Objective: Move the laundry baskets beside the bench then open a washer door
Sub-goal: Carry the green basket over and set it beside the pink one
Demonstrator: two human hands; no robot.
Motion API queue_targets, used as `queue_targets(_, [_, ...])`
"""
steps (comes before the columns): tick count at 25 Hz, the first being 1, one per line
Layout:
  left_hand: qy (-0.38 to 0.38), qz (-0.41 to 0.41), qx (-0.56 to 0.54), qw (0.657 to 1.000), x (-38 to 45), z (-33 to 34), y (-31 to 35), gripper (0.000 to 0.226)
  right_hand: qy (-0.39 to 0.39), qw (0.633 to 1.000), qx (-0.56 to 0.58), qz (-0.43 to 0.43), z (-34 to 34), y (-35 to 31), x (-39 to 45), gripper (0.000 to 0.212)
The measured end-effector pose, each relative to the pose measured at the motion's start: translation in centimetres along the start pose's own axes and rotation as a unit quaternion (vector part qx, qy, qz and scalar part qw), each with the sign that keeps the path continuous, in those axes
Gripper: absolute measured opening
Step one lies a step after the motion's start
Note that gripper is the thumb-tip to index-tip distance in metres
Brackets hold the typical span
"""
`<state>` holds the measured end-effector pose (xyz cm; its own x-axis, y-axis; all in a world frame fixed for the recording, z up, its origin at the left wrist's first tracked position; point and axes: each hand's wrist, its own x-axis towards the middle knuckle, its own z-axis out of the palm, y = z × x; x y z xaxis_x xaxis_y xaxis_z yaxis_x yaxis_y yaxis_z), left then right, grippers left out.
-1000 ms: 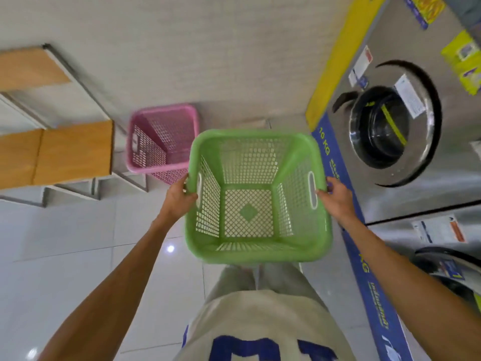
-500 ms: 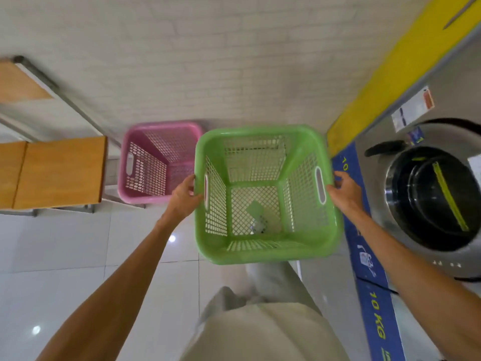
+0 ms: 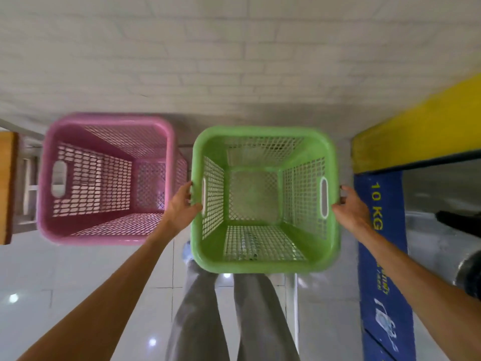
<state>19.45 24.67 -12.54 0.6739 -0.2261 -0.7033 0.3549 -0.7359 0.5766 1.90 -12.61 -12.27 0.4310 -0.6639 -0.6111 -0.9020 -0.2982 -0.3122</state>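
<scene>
Green basket (image 3: pixel 265 264) gripped by both hands | pink basket (image 3: pixel 104 238) beside | glossy tile floor (image 3: pixel 78 277)

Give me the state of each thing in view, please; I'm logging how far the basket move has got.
green basket: upright, empty, held by both side rims
pink basket: upright, empty, beside the bench, nobody touching it
left hand: shut on the green basket's left rim
right hand: shut on the green basket's right rim
bench: only its end in view
washer: door state cannot be told

Behind you: white brick wall (image 3: pixel 234 48) is spanning frame; glossy tile floor (image 3: pixel 65 282) is reflecting lights; yellow/blue "10 KG" panel (image 3: pixel 380 230) is sitting w/ edge at right.
</scene>
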Motion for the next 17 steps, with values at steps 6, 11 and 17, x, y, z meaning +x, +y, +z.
queue_targets(6, [-0.018, -0.017, -0.022, 0.999, 6.8, 1.3, -0.2, 0.080, -0.030, 0.998, 0.048, 0.019, 2.8, -1.1, 7.2, 0.053])
queue_targets(11, [-0.105, -0.002, -0.019, 0.994, 9.0, 0.1, 0.0, 0.099, -0.057, 0.994, 0.087, 0.043, 3.8, -2.1, 9.5, 0.072])
queue_targets(17, [-0.072, 0.049, -0.008, 0.996, 7.8, -4.3, -0.6, 0.075, 0.009, 0.999, 0.043, -0.002, 5.3, -10.2, 4.0, 0.078])
